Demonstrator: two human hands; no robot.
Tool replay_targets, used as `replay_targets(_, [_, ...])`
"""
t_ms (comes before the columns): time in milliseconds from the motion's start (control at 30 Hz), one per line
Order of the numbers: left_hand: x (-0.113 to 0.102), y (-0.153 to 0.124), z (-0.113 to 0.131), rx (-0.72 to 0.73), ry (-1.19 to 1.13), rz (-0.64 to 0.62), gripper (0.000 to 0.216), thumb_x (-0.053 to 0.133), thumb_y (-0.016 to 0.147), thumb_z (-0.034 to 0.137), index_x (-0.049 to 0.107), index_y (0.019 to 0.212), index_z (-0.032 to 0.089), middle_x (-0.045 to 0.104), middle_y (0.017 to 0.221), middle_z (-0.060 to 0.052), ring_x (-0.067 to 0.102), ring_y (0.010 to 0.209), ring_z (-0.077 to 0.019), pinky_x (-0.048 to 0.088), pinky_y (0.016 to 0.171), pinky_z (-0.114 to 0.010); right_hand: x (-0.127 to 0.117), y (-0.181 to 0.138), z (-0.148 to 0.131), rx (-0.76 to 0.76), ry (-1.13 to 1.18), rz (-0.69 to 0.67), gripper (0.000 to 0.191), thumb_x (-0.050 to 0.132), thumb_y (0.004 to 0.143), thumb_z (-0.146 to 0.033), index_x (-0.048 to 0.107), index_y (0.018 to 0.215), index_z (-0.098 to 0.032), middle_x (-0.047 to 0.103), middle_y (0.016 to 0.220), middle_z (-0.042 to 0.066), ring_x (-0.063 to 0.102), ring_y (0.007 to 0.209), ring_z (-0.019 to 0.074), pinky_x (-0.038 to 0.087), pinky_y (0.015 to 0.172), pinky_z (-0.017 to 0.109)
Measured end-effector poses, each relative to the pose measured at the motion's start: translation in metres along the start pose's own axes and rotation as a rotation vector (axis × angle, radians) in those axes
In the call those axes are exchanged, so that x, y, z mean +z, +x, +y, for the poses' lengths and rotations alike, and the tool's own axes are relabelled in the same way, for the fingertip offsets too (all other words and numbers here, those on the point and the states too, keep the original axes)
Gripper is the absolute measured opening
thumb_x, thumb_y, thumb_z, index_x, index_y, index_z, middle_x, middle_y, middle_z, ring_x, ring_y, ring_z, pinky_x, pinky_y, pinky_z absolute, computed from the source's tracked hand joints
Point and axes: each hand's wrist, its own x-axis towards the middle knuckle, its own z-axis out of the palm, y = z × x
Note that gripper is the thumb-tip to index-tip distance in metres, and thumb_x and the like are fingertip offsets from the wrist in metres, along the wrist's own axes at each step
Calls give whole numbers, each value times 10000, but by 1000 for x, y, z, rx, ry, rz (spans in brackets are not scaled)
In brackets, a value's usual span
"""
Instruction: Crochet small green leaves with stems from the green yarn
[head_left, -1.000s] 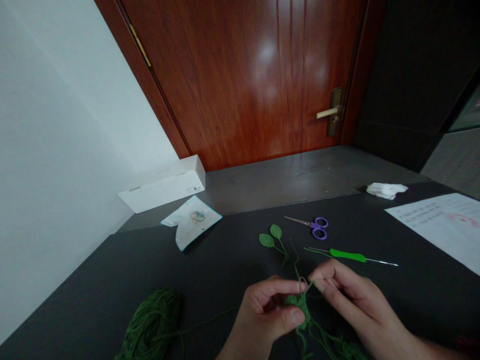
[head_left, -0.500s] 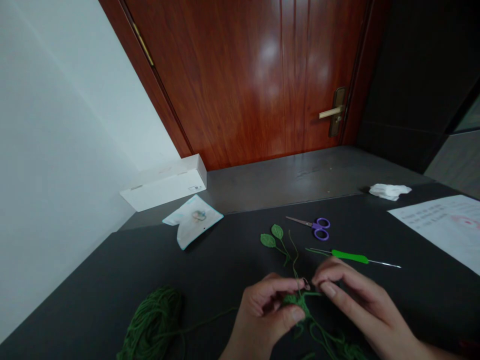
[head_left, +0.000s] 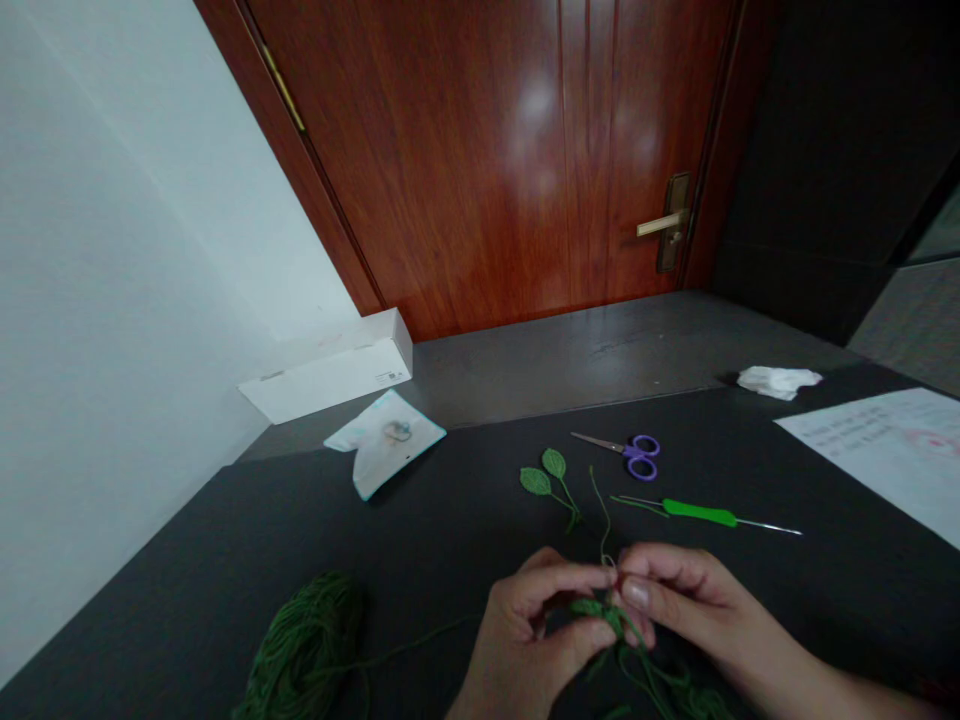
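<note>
Between the thumb and fingers of my left hand (head_left: 536, 620) is a small green crocheted piece (head_left: 589, 607), partly covered by the fingers. My right hand (head_left: 686, 605) pinches at the same spot, its fingertips meeting those of the left. A thin yarn strand (head_left: 602, 515) rises from between the fingertips and lies toward the back; what exactly the right fingers grip is too small to make out. More green yarn (head_left: 675, 690) trails below the hands. Just beyond them lie two green crocheted leaves (head_left: 553, 463) with stems, and a crochet hook with a green handle (head_left: 701, 513).
A ball of green yarn (head_left: 304, 650) sits at the left front, its strand running to my left hand. Purple-handled scissors (head_left: 643, 457) lie farther back. Around the edges are a plastic packet (head_left: 394, 450), a white box (head_left: 337, 375), a crumpled tissue (head_left: 778, 381) and a printed sheet (head_left: 885, 440).
My right hand has moved left and its fingertips now meet the left hand's. The thin strand's upper end has shifted slightly right. Scissors, hook and leaves stay put.
</note>
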Motion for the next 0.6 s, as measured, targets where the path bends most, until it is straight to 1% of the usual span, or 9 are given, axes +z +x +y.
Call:
replay_targets(133, [0,1,1,45,20,21,301,699,652,79,763,882,261,592,711,-1,553,692,-140,421,669,-249,-2,2,9,-10,1,-45,243,692,758,-422,651,762,-182,606,587,-10,497,487,94,418,514,227])
replay_targets(200, [0,1,2,43,27,25,280,701,651,87,768,868,251,595,712,-6,551,692,-144,418,668,-252,-2,2,11,-24,-2,-46,220,682,769,-399,630,758,-186,595,582,-17,482,479,91,408,509,227])
replay_targets(267, [0,2,2,31,38,20,284,698,652,85,768,876,246,604,725,-14,555,702,-151,416,671,-257,-1,2,10,-37,-32,-32,159,669,782,-327,608,740,-187,574,584,-27,470,496,91,394,517,225])
replay_targets(333, [0,2,2,27,40,11,297,696,648,81,767,883,248,606,727,-14,553,705,-152,412,673,-258,1,0,9,-54,-121,0,94,652,769,-225,583,717,-187,542,598,-35,464,535,101,380,534,227])
replay_targets(400, [0,2,3,26,44,1,297,697,648,85,767,884,251,603,724,-11,547,704,-151,407,671,-257,2,-1,7,-77,-236,29,83,611,743,-148,554,700,-190,502,608,-42,451,569,113,368,545,230])
replay_targets(500, [0,2,5,0,79,-13,302,696,657,95,764,903,254,591,715,-6,535,693,-145,395,649,-247,4,-2,7,-111,-369,50,115,537,732,-102,502,684,-201,449,603,-52,417,572,121,343,537,231])
replay_targets(600, [0,2,7,-10,113,-23,327,687,667,102,755,945,259,584,713,-7,533,683,-143,401,641,-246,5,-1,7,-122,-438,71,132,494,735,-98,459,676,-210,424,605,-52,404,568,127,325,526,235])
